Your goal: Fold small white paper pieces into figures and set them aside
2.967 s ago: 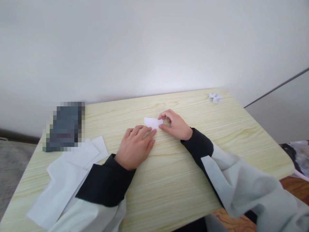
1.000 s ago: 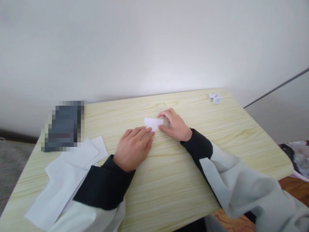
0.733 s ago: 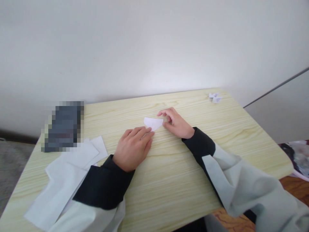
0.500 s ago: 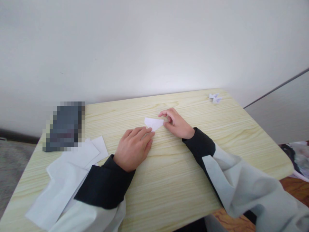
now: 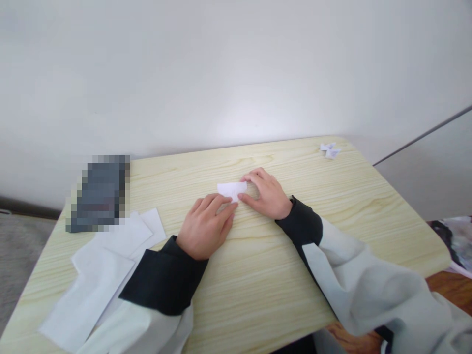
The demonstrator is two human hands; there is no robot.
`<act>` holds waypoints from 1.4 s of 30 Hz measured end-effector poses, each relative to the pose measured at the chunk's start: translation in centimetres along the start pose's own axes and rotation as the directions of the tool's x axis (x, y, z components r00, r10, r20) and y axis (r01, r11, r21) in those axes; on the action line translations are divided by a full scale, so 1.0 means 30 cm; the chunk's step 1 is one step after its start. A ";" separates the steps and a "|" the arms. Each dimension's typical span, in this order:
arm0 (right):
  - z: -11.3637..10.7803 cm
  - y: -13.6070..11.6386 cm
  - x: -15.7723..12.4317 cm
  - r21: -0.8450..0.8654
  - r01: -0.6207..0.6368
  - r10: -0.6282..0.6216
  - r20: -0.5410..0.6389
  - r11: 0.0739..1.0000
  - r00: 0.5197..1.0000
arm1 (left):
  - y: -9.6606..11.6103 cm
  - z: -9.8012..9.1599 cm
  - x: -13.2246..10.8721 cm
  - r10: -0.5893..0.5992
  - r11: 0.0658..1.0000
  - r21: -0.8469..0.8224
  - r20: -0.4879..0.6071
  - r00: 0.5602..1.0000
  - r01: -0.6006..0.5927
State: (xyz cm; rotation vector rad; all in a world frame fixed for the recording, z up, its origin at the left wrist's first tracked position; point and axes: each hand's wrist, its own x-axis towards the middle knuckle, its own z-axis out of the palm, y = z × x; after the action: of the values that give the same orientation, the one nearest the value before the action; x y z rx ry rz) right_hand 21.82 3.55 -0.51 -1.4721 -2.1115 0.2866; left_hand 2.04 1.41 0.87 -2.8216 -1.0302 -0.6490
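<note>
A small folded piece of white paper (image 5: 231, 189) lies on the pale wooden table (image 5: 280, 285), its straight long edge toward the wall. The fingertips of my left hand (image 5: 206, 223) press on its near edge, closed on the paper. My right hand (image 5: 266, 192) is curved around the paper's right end, with the thumb on the lower right part and the index finger at the upper right corner. The underside of the paper is hidden.
White paper sheets (image 5: 106, 268) overlap at the left, partly under my left sleeve. Beyond them lies a dark, pixelated flat object (image 5: 99, 191). A small folded paper shape (image 5: 331, 150) sits at the far right corner. A wall (image 5: 228, 73) rises behind the table.
My right hand has moved left and down onto the paper. The paper has turned so that its long edge is nearly level, and shifted slightly left. My left hand has barely moved.
</note>
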 end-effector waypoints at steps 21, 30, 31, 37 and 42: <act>-0.016 -0.007 -0.003 0.069 0.124 -0.128 0.065 0.990 0.990 | -0.023 0.014 -0.001 -0.354 0.935 0.006 0.005 0.935 0.354; -0.016 -0.009 -0.002 0.069 0.110 -0.116 0.085 0.991 0.990 | -0.030 0.025 0.000 -0.344 0.938 -0.054 -0.035 0.938 0.342; -0.016 -0.009 -0.002 0.069 0.114 -0.120 0.086 0.991 0.989 | -0.031 0.025 0.000 -0.340 0.939 -0.059 -0.038 0.940 0.338; -0.020 -0.011 -0.002 0.080 0.122 -0.129 0.083 0.989 0.988 | -0.032 0.025 0.003 -0.319 0.945 -0.085 -0.041 0.947 0.315; -0.021 -0.010 -0.001 0.095 0.121 -0.130 0.097 0.988 0.987 | -0.031 0.019 0.007 -0.310 0.945 -0.122 -0.029 0.950 0.304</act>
State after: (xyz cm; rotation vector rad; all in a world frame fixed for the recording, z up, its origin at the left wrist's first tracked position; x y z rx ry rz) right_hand 21.93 3.33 0.15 -1.2920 -2.2326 0.4109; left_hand 1.82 2.37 0.35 -2.7466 -1.4881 -0.8231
